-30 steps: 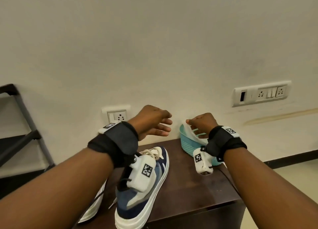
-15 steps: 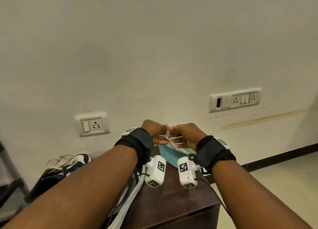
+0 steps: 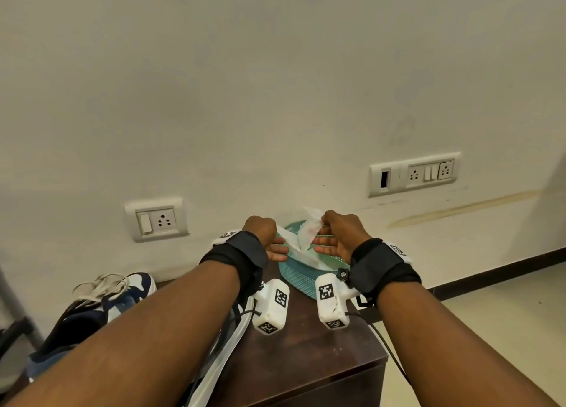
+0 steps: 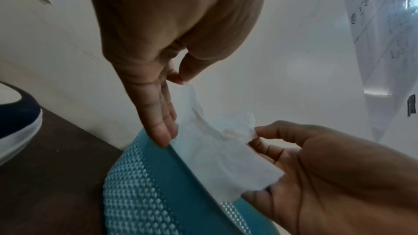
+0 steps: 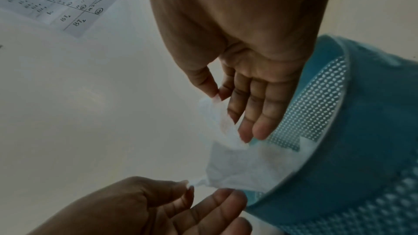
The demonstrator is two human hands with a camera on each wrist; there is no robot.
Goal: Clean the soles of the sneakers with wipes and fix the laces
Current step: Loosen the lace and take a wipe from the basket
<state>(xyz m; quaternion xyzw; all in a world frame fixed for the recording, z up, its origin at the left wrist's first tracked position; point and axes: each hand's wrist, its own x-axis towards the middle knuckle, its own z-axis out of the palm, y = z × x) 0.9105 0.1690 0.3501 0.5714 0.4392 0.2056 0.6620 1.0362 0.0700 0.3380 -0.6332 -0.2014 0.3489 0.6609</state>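
Fingertips: left hand [image 4: 181, 45] pinches one corner of thin white wet wipe [image 4: 221, 151] between thumb and forefinger; right hand [image 5: 244, 60] pinches the opposite corner likewise, other fingers straight. Wipe hangs over teal perforated plastic basket [image 3: 301, 276], far right on dark wooden table [image 3: 309, 348]. Likely light, limp, tearable; best held by its edges.

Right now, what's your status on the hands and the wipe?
Left hand and right hand each pinch a corner of the wipe, spreading it above the teal basket. Sneakers untouched, at left. Nothing in the way.
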